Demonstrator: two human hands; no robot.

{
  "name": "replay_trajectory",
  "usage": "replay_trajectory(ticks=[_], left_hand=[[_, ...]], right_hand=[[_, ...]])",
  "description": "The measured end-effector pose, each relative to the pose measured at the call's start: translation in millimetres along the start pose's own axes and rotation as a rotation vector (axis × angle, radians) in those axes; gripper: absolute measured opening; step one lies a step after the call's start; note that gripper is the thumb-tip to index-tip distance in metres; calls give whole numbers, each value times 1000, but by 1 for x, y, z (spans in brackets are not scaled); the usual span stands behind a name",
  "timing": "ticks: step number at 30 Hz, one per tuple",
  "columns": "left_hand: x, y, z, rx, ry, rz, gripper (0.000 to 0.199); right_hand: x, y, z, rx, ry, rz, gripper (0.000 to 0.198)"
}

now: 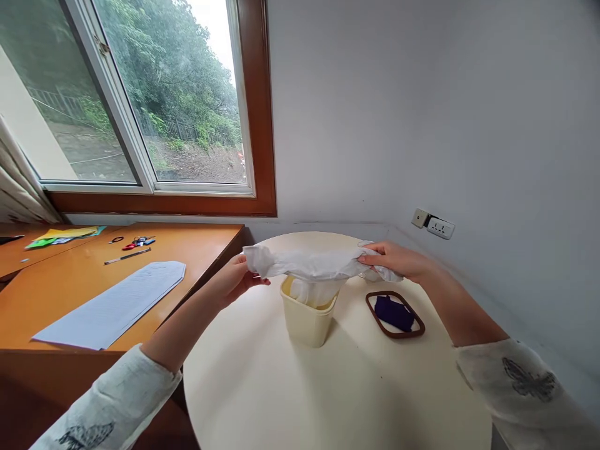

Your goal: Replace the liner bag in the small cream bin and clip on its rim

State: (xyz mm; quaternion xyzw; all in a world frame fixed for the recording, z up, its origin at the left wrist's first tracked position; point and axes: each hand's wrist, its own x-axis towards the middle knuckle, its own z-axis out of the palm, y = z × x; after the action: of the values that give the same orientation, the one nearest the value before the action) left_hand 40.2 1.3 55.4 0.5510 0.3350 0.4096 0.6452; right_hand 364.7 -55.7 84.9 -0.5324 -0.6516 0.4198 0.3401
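Note:
A white plastic bag is stretched between both hands above a small cream bin on the round cream table. My left hand grips the bag's left end. My right hand grips its right end. The bag's lower part hangs down into the bin's mouth. The bin stands upright near the table's middle.
A brown-rimmed tray holding a dark purple item lies right of the bin. To the left, a wooden desk carries a white paper sheet, a pen, scissors and coloured papers. A wall socket sits behind the table.

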Motion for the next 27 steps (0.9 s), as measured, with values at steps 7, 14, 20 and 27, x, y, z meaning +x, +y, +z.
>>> replay_trajectory(ticks=[7, 14, 20, 27], left_hand=[[-4, 5, -14, -23, 68, -41, 21], [-27, 24, 1, 343, -116, 90, 76], [-44, 13, 26, 1137, -216, 379, 72], [-35, 13, 31, 1075, -127, 445, 22]], right_hand=[[-3, 5, -9, 56, 52, -39, 23], [-7, -1, 0, -59, 33, 22, 25], [-10, -1, 4, -126, -87, 88, 30], [-17, 0, -2, -261, -183, -41, 54]])
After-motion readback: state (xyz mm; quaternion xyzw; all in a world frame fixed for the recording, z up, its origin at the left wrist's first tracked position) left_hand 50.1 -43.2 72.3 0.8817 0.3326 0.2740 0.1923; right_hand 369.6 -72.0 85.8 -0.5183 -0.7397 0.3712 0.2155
